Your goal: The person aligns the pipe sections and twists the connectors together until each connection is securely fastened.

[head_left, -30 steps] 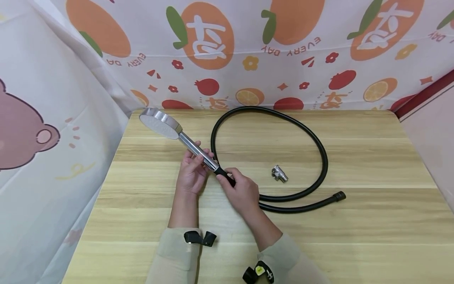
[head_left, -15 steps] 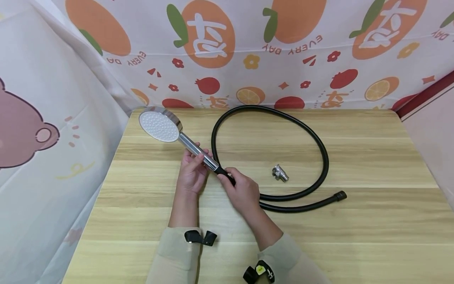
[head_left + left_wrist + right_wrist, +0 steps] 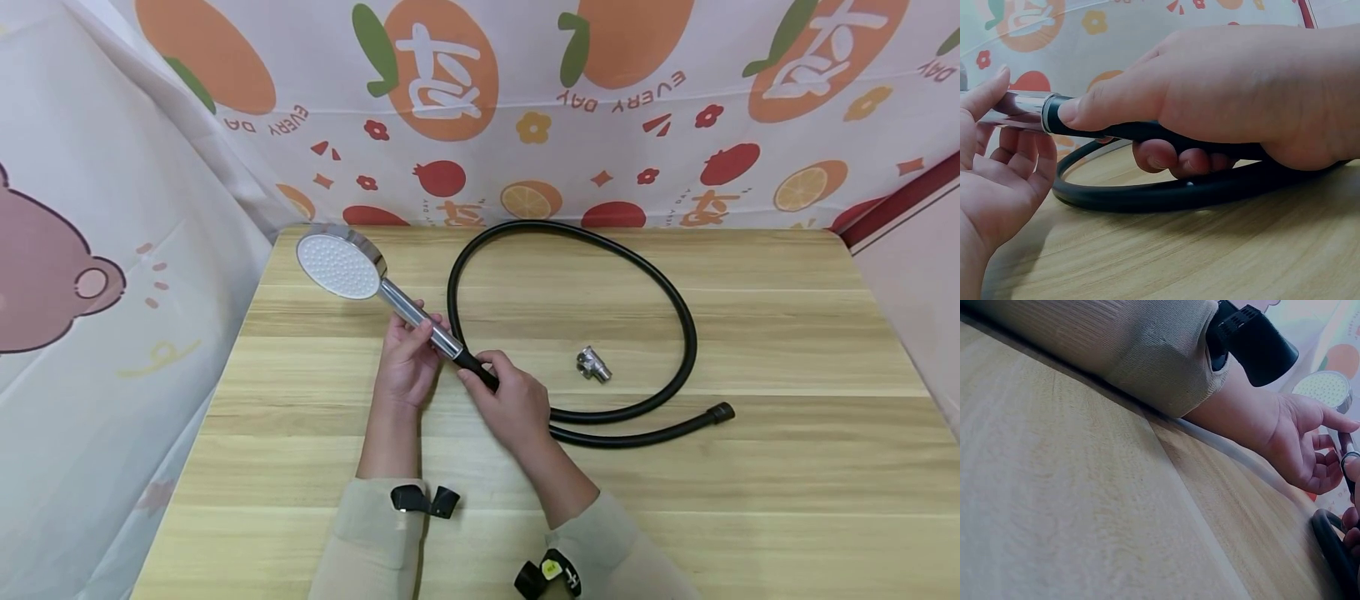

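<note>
A chrome shower head [image 3: 341,265] with a white nozzle face slants over the table, its face turned up towards the head camera. My left hand [image 3: 407,360] holds its silver handle between thumb and fingers. Just below, my right hand [image 3: 514,403] grips the black end of the shower hose [image 3: 686,333], which meets the handle's lower end. In the left wrist view the right thumb [image 3: 1072,111] lies along the black fitting, right at the handle's metal rim. From there the hose runs in a wide loop on the table.
A small chrome angle valve [image 3: 593,365] lies inside the hose loop. The hose's free end [image 3: 722,412] rests to the right on the wooden table [image 3: 787,500]. Behind the table hangs a fruit-print cloth [image 3: 600,150], and a pale curtain [image 3: 135,250] is at the left.
The shower head has rolled about its handle, so its nozzle face, seen edge-on before, now shows more fully. Both hands keep their places on handle and hose.
</note>
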Demonstrator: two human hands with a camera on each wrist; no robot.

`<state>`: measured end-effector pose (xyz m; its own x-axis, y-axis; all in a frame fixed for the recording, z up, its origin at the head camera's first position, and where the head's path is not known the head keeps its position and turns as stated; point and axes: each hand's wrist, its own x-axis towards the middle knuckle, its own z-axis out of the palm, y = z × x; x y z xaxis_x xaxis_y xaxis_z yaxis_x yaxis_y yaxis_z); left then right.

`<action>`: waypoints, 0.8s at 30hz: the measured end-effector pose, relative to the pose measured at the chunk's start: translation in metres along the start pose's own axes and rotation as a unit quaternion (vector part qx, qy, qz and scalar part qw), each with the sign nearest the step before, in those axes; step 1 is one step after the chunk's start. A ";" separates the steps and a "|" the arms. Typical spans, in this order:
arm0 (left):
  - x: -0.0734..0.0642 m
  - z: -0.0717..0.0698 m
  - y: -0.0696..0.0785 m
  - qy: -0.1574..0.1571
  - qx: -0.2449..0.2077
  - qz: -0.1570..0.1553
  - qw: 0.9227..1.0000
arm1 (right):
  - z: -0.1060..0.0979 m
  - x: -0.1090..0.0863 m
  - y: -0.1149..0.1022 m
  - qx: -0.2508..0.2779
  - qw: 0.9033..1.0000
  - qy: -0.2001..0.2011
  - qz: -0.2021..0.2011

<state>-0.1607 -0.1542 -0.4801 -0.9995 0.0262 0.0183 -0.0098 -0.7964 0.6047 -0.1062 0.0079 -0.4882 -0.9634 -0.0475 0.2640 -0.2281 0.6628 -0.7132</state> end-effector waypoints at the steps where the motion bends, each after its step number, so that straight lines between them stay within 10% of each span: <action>1: 0.000 0.000 0.000 -0.001 0.001 0.000 1.000 | 0.000 0.000 0.000 -0.001 1.000 0.000 0.000; 24: 0.000 -0.001 0.000 -0.003 -0.011 -0.004 1.000 | -0.004 0.001 -0.002 0.019 1.000 -0.003 0.014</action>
<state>-0.1609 -0.1545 -0.4807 -0.9991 0.0373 0.0183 -0.0195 -0.8092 0.5872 -0.1064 0.0097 -0.4838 -0.9703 -0.0340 0.2394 -0.2060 0.6349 -0.7446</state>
